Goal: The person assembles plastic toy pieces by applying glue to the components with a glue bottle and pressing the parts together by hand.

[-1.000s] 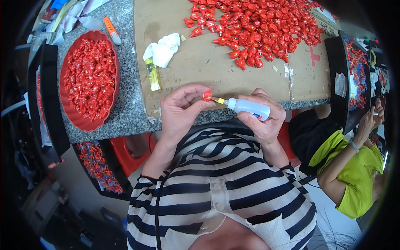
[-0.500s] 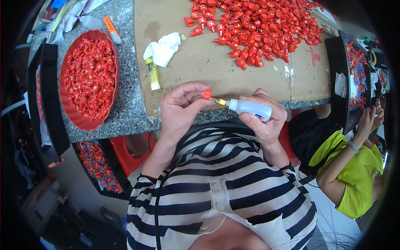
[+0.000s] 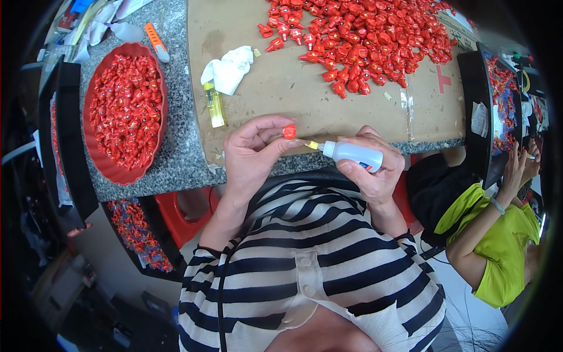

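Observation:
Between the thumb and fingers of my left hand (image 3: 256, 154) is a small red plastic piece (image 3: 289, 132). My right hand (image 3: 376, 168) is wrapped round a white squeeze bottle (image 3: 353, 154) with a yellow collar and a thin needle tip. The bottle lies almost level, its tip pointing left and close to the red piece; whether they touch I cannot tell. Both hands are over the near edge of the cardboard (image 3: 275, 97). Beyond them spreads a large heap of similar red pieces (image 3: 358, 44).
On the left of the granite table (image 3: 187, 158) stands a red scalloped bowl (image 3: 94, 149) full of small red parts. An orange cutter (image 3: 156, 41), a crumpled white tissue (image 3: 230, 69) and a yellow lighter-like object (image 3: 215, 107) lie about. A person in a yellow-green shirt (image 3: 498, 258) works at the right.
The red piece has turned slightly in my left fingers. My right hand and the bottle have hardly moved. The other person's hands at the right have shifted a little.

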`<state>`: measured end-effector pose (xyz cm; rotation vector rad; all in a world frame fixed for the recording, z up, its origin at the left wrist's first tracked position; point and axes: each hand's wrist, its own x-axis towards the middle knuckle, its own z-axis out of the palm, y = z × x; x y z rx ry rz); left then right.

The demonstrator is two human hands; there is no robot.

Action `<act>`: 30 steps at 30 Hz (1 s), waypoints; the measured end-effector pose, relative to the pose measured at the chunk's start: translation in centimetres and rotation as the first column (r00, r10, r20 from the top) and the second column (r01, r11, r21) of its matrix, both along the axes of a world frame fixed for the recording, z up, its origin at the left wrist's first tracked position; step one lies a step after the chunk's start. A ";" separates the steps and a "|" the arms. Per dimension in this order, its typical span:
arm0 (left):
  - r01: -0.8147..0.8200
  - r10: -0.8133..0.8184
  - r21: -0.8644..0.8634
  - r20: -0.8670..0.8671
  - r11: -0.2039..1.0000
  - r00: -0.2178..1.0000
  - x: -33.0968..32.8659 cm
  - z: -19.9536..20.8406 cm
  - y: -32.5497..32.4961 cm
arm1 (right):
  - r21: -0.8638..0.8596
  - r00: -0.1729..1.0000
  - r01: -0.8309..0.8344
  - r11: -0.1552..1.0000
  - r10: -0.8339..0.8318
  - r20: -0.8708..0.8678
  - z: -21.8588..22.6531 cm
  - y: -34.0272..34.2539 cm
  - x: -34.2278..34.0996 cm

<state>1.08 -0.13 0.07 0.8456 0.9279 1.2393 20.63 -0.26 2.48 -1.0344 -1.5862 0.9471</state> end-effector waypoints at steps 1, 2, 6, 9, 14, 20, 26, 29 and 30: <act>0.000 0.000 0.000 0.000 1.000 1.000 0.0 0.0 0.0 | 0.009 1.000 0.001 1.000 -0.001 0.004 0.0 0.0 0.0; -0.002 0.002 0.021 0.002 1.000 1.000 0.0 0.0 0.0 | 0.009 1.000 0.001 1.000 -0.001 0.004 0.0 0.0 0.0; -0.013 0.014 0.034 -0.015 0.999 1.000 0.1 0.1 0.0 | -0.010 0.999 0.029 1.000 -0.029 0.020 0.0 -0.1 0.1; -0.011 0.012 0.030 -0.034 0.999 0.999 0.1 0.0 0.0 | 0.013 0.999 0.039 0.999 -0.039 0.016 0.1 0.0 0.1; -0.019 0.019 0.018 -0.038 1.000 0.999 0.1 0.1 0.0 | 0.030 0.998 0.057 0.998 -0.058 0.028 0.0 0.2 0.1; -0.001 0.002 0.004 -0.066 1.000 0.998 0.0 0.2 0.0 | 0.014 0.997 0.062 0.998 -0.063 0.034 0.1 0.4 0.1; 0.011 -0.011 0.007 -0.067 1.000 0.998 0.0 0.0 0.0 | 0.023 0.998 0.057 0.998 -0.057 0.010 -0.1 0.5 -0.1; 0.012 -0.011 0.005 -0.065 1.000 0.998 0.1 0.2 0.0 | 0.020 0.999 0.049 0.999 -0.049 0.009 -0.1 0.5 -0.1; 0.011 -0.010 0.003 -0.066 1.000 0.998 0.1 0.3 0.0 | 0.006 0.999 0.048 0.999 -0.048 0.019 -0.1 0.4 -0.1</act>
